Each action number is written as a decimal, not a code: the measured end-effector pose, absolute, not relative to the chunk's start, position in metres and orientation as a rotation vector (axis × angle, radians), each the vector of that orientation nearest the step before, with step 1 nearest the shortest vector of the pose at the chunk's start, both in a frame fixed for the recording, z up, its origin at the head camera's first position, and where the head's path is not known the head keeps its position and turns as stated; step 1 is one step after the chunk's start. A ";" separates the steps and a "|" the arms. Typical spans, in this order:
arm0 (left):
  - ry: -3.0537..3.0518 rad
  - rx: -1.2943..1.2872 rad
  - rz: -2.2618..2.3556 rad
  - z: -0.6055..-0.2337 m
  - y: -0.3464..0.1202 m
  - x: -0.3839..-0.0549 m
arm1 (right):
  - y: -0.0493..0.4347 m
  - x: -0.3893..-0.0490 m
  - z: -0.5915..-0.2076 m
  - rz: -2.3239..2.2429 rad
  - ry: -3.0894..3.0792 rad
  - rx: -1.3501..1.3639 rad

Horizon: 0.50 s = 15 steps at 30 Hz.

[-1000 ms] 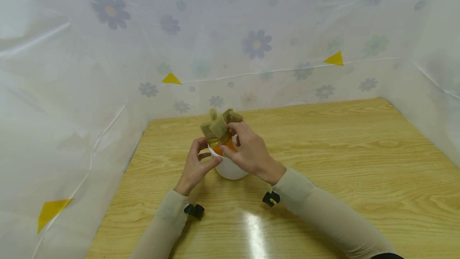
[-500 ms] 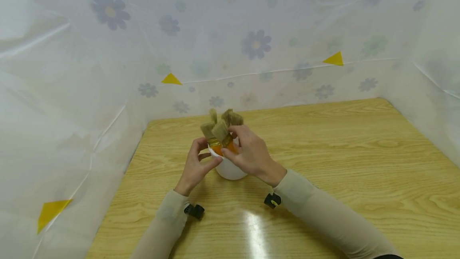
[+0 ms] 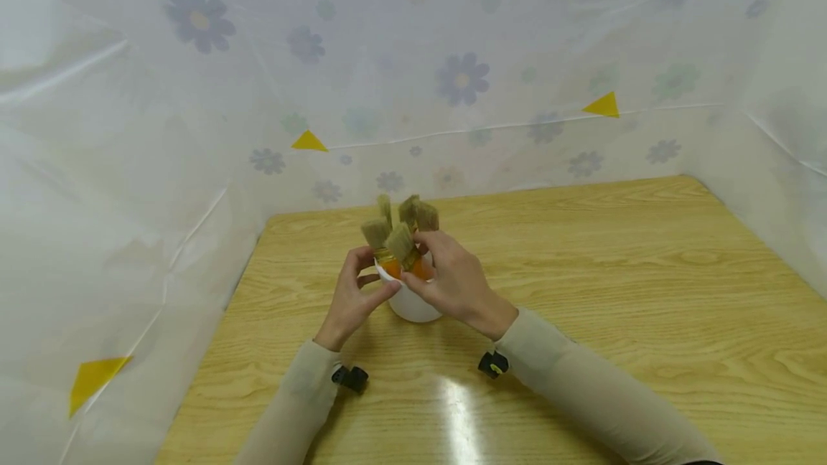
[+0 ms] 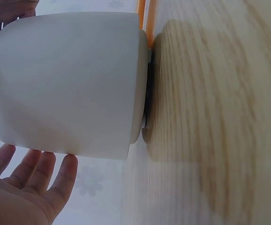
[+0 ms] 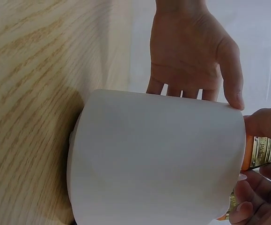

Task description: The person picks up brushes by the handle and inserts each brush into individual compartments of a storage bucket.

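A white, round-walled pot (image 3: pixel 415 303) stands on the table, holding several paintbrushes with their tan bristles (image 3: pixel 375 232) up and orange handles inside. My left hand (image 3: pixel 352 300) grips its left side near the rim. In the left wrist view those fingers (image 4: pixel 62 180) lie against the pot wall (image 4: pixel 65 84). My right hand (image 3: pixel 461 282) is over the right rim, pinching the front paintbrush (image 3: pixel 400 242) between thumb and fingers. The right wrist view shows the thumb by that brush's orange handle and gold ferrule (image 5: pixel 261 151). Lower handles are hidden in the pot.
The wood-grain table (image 3: pixel 581 264) spreads around the pot, with bare surface to the right. Behind it hangs a translucent flowered sheet (image 3: pixel 413 77) with yellow triangular tags. Plain sheeting (image 3: pixel 129 221) closes the left side. A small black device is on each wrist.
My right hand has shifted slightly down and right with the front paintbrush, which sits lower and more apart from the other bristles. The left hand and pot stay put.
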<state>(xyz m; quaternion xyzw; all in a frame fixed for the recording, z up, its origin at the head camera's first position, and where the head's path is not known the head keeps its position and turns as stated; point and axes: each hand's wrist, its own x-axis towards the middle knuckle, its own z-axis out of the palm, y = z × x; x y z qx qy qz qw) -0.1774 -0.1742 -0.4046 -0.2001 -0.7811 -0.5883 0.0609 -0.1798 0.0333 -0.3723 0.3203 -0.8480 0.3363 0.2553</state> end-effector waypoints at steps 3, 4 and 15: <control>-2.365 -0.608 -1.784 -0.392 -0.171 -0.170 | 0.033 -0.179 -0.373 0.909 -2.298 0.867; -2.366 -0.612 -1.780 -0.388 -0.170 -0.168 | 0.033 -0.179 -0.373 0.906 -2.298 0.866; -2.373 -0.611 -1.770 -0.381 -0.168 -0.164 | 0.033 -0.178 -0.374 0.894 -2.300 0.858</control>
